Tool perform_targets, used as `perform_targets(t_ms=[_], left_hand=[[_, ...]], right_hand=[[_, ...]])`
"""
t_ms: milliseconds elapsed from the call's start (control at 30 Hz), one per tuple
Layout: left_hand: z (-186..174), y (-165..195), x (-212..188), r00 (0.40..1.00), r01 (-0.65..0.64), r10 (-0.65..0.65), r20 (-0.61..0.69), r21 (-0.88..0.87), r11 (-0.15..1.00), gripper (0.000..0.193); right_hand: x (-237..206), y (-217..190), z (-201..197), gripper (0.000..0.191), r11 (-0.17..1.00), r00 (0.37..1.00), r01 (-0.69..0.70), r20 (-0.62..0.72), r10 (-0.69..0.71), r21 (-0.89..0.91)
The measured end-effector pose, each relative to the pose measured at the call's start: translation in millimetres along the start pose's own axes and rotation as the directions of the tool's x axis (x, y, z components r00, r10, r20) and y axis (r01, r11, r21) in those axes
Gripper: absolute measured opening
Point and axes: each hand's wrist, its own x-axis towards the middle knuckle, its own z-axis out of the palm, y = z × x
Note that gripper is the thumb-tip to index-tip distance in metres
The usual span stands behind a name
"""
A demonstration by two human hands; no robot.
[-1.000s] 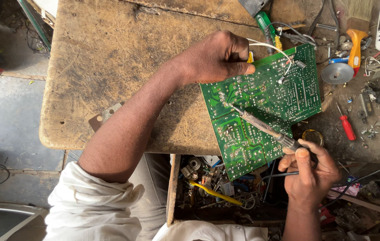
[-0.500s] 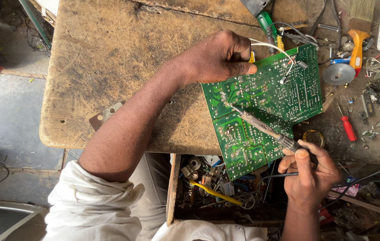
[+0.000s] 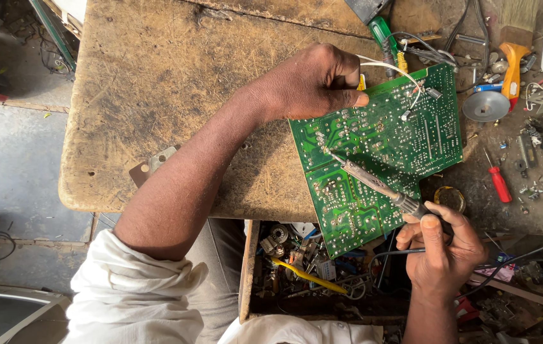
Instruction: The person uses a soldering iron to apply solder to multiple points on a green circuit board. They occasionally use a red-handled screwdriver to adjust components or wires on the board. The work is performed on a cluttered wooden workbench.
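head view, sole view on file.

item: green circuit board (image 3: 383,150), one. solder side up, laid at a slant across the near right corner of the worn wooden desk (image 3: 176,83), lower corner overhanging the edge above an open drawer (image 3: 309,274) of loose parts. overhang probably leaves room for the working hand beneath.

item: left hand (image 3: 313,83), one. fingers (image 3: 348,99) curled and pressed on the board's upper left edge, seemingly pinning it flat against sliding. white wire (image 3: 392,67) looping from under this hand to the board's top; whether pinched by the fingers, cannot tell.

item: right hand (image 3: 440,248), one. fingers closed pen-style around the dark handle of a soldering iron (image 3: 373,181), one. shaft angled up-left, tip touching the board near its left-centre joints; low grip near the rear of the handle, likely to stay off the hot metal. dark cord trailing from the handle toward the lower right.

item: screwdrivers, two counted: red-handled (image 3: 499,183) lying right of the board; green-handled (image 3: 383,32) at the top edge.

item: grey round disc (image 3: 486,106), one, right of the board.

item: orange-handled tool (image 3: 512,60), one, upper right.

item: small amber ring (image 3: 450,197), one, just beside the board's lower right corner.

item: yellow-handled tool (image 3: 306,275), one, in the drawer among clutter.

item: scattered screws and small metal bits, far right, too small to count.
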Motion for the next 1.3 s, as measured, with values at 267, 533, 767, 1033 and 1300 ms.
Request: perform_targets(t_ms=[267, 533, 767, 1033, 1300], left_hand=[[-0.4, 0.2, 0.5, 1.0, -0.027, 0.027, -0.01, 0.02, 0.999, 0.035], [1.3, 1.2, 0.7, 1.0, 0.015, -0.015, 0.006, 0.001, 1.0, 0.032], [0.9, 1.8, 0.8, 1.0, 0.012, -0.012, -0.002, 0.007, 1.0, 0.035], [0.8, 0.3, 1.5, 1.0, 0.01, -0.01, 0.004, -0.006, 1.0, 0.035], [0.8, 0.2, 1.4, 1.0, -0.029, 0.029, -0.004, 0.01, 1.0, 0.034]], right_hand=[[-1.6, 0.1, 1.6, 0.017, 0.999, 1.0, -0.008, 0.0, 0.008, 0.044], [0.3, 0.2, 1.8, 0.016, 0.999, 1.0, 0.003, 0.006, -0.003, 0.036], [-1.1, -0.7, 0.6, 0.014, 1.0, 1.0, 0.004, 0.0, -0.004, 0.013], [-1.0, -4.5, 4.1, 0.016, 1.0, 1.0, 0.002, 0.003, -0.003, 0.031], [-1.7, -2.5, 1.5, 0.017, 1.0, 1.0, 0.0, 0.014, 0.0, -0.02]])
